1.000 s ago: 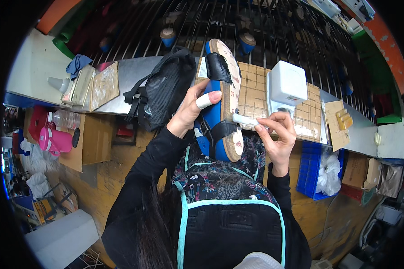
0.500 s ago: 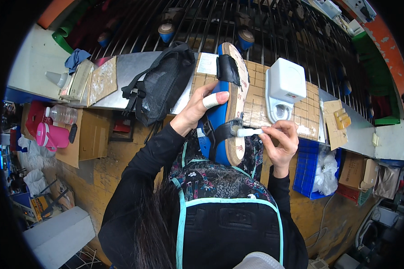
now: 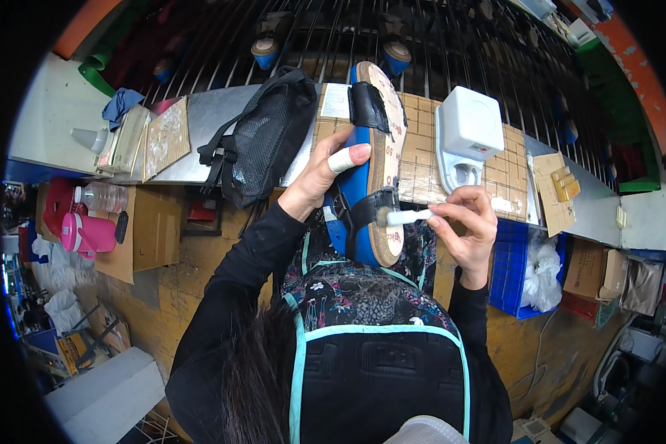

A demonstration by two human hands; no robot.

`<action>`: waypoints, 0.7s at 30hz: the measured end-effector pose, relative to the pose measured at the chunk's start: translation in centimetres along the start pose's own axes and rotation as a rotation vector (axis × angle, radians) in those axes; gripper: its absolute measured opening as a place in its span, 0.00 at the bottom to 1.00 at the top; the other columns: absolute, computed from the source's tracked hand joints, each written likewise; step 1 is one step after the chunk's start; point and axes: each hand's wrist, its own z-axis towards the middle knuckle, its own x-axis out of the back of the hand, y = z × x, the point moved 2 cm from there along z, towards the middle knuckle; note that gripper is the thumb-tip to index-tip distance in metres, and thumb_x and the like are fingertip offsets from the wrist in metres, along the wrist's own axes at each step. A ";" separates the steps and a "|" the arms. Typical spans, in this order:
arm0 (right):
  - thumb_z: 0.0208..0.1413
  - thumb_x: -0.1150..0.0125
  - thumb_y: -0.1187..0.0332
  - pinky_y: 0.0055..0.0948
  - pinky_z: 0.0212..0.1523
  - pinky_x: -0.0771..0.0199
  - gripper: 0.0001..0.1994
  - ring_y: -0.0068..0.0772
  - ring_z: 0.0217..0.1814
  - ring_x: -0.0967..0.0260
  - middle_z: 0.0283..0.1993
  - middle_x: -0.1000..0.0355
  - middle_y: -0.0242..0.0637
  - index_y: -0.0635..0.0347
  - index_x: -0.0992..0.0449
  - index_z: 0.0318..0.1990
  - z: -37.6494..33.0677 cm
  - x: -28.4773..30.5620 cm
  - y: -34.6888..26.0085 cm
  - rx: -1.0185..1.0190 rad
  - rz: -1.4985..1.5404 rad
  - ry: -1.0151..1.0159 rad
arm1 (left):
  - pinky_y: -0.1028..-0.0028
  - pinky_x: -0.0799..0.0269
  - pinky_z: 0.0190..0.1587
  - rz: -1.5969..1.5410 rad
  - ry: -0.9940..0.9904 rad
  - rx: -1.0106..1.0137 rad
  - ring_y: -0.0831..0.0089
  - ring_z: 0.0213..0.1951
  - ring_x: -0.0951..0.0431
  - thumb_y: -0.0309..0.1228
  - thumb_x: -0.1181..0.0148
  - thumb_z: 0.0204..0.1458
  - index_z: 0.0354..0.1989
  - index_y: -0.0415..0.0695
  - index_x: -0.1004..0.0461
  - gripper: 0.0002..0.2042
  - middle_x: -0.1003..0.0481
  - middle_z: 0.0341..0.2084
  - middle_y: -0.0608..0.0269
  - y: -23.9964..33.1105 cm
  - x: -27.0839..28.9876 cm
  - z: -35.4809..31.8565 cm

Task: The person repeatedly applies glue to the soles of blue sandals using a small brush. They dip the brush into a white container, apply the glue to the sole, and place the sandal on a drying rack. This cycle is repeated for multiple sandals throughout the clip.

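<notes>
Head view: 1 bench (image 3: pixel 214 111) bears 1 black bag (image 3: pixel 270 148) and 1 white dispenser (image 3: pixel 470 122). Before it, 1 sandal (image 3: pixel 382 159) is gripped from its blue side by the left hand (image 3: pixel 317 176). The right hand (image 3: pixel 468 229) pinches 1 brush (image 3: pixel 411 217), its tip at the lower of 2 straps (image 3: pixel 368 212). Brushing looks underway there; how much is done or left cannot be told.

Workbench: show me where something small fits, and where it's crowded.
Bare metal shows between the left scuffed cardboard piece and the black mesh bag; bare lined cardboard shows between the sandal and the white container. Crowded: the near middle, where the left hand holds the sandal and the right hand a brush.
</notes>
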 end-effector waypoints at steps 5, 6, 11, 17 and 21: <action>0.43 0.28 0.74 0.18 0.28 0.35 0.08 0.21 0.34 0.35 0.35 0.32 0.32 0.60 0.17 0.34 1.3 -0.6 0.5 -0.087 0.157 0.130 | 0.71 0.23 0.49 -0.093 -0.008 0.032 0.67 0.44 0.21 0.56 0.36 0.45 0.56 0.30 0.35 0.41 0.25 0.44 0.51 -0.9 0.0 0.2; 0.44 0.28 0.74 0.19 0.27 0.36 0.07 0.19 0.32 0.36 0.35 0.32 0.31 0.60 0.17 0.34 1.6 -0.8 0.5 -0.108 0.059 0.136 | 0.71 0.23 0.49 -0.108 -0.019 0.024 0.67 0.44 0.21 0.56 0.36 0.45 0.56 0.31 0.35 0.40 0.25 0.44 0.51 -0.9 -0.1 0.2; 0.44 0.28 0.73 0.16 0.29 0.38 0.08 0.16 0.31 0.36 0.36 0.32 0.29 0.61 0.17 0.34 2.4 0.0 0.9 -0.177 0.495 -0.276 | 0.70 0.22 0.48 -0.194 -0.038 0.028 0.67 0.44 0.21 0.55 0.34 0.45 0.57 0.33 0.36 0.40 0.25 0.44 0.52 -0.6 -0.1 -0.2; 0.47 0.30 0.75 0.17 0.34 0.34 0.06 0.19 0.33 0.35 0.35 0.32 0.29 0.61 0.17 0.35 1.0 -1.9 1.7 -0.234 0.218 0.090 | 0.69 0.27 0.53 -0.313 -0.024 -0.003 0.68 0.48 0.23 0.50 0.38 0.50 0.58 0.34 0.37 0.35 0.26 0.47 0.52 -0.1 -0.3 -1.2; 0.47 0.30 0.76 0.18 0.36 0.32 0.07 0.19 0.35 0.33 0.33 0.32 0.31 0.63 0.17 0.36 -0.9 -2.3 1.1 -0.455 0.544 0.006 | 0.69 0.27 0.54 -0.356 0.068 0.019 0.68 0.48 0.24 0.49 0.38 0.50 0.59 0.35 0.37 0.34 0.27 0.48 0.53 -0.1 -0.1 -1.5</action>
